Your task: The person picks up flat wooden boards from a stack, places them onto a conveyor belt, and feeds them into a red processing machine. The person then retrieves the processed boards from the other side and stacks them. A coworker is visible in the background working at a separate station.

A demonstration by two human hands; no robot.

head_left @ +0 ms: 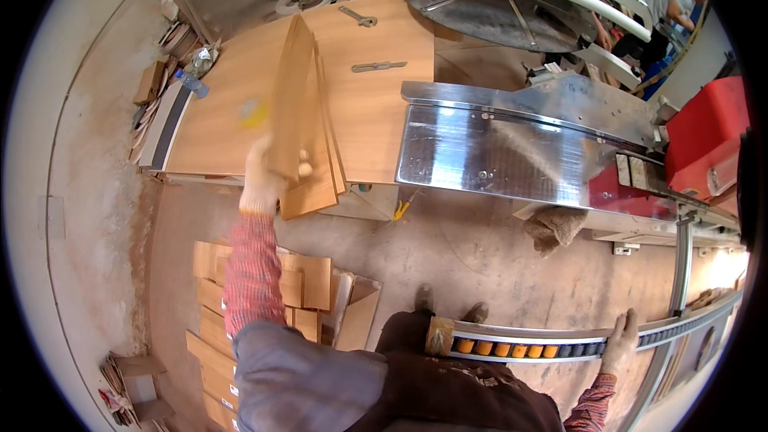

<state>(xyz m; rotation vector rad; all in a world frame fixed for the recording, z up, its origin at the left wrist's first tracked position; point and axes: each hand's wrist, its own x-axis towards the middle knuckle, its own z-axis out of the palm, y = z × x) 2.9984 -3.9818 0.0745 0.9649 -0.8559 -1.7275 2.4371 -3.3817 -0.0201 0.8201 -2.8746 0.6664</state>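
My left hand [262, 180], in a pale knit glove, is closed round the near end of a wooden board [291, 92]. The board stands tilted on edge over the wood-topped table [382, 124], its fingertips side showing at the lower right. Beneath and beside it, another board [310, 196] overhangs the table's near edge. A blurred yellow thing [253, 112] lies just left of the raised board. Lower right, my gloved right hand [621, 342] lies across the roller rail [544, 350] with its fingers stretched over the far edge, holding nothing.
Right of the table is a shiny metal machine bed [496, 152] with a red housing [708, 140]. An adjustable wrench [358, 17] and a utility knife [379, 67] lie on the table. Stacked boards [308, 280] occupy the floor at left. Another person [668, 4] is at the far right.
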